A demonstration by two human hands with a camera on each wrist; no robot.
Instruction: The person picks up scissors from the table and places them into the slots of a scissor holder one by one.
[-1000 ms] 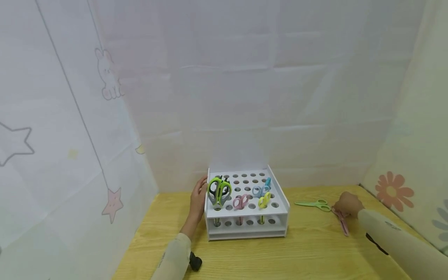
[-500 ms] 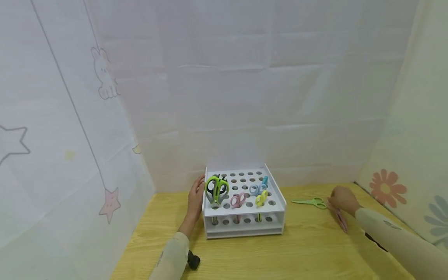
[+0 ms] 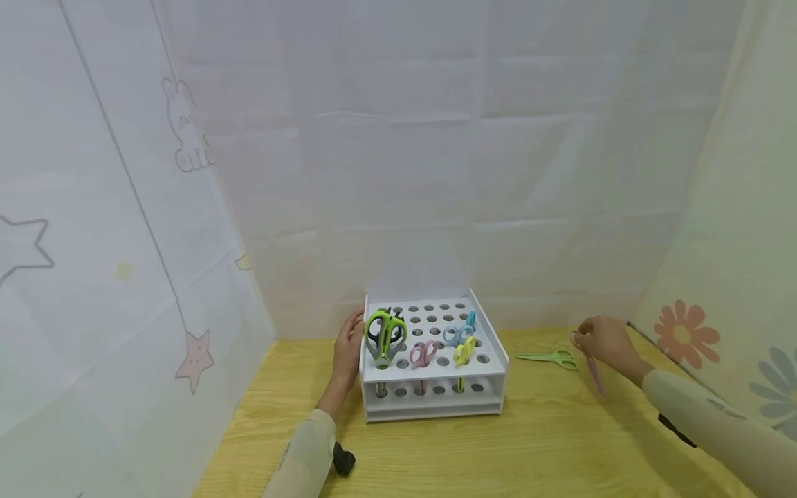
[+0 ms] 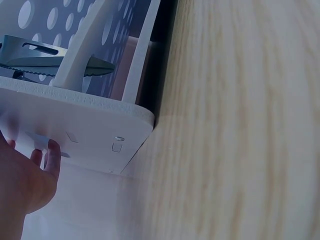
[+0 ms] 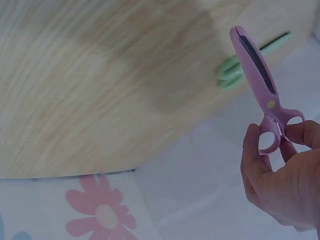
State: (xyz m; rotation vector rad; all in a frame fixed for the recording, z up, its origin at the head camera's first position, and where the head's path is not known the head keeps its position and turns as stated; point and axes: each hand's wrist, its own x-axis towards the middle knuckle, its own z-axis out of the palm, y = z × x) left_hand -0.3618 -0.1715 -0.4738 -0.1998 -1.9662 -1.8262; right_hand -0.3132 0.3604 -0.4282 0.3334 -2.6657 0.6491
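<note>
My right hand [image 3: 607,341] holds a pair of pink scissors [image 5: 257,75] by the finger loops, above the table's right side. Its blades point away from the fingers in the right wrist view. Green scissors [image 3: 551,357] lie on the table just left of that hand. My left hand [image 3: 349,349] rests against the left side of a white rack [image 3: 434,408] with rows of round holes, fingers touching its side panel [image 4: 90,132]. Upright in the rack stand large green-and-grey scissors [image 3: 386,335], small pink scissors [image 3: 423,353], blue scissors [image 3: 459,336] and yellow scissors [image 3: 464,351].
The rack stands on a yellow wood-grain table [image 3: 436,456], close to the white back wall [image 3: 398,173]. Printed side walls border the table at left and right, with an orange flower [image 3: 683,335] on the right one.
My right hand has lifted the pink scissors from the table, and their blades now hang downward. The left hand stays at the rack. The head view has shifted slightly.
</note>
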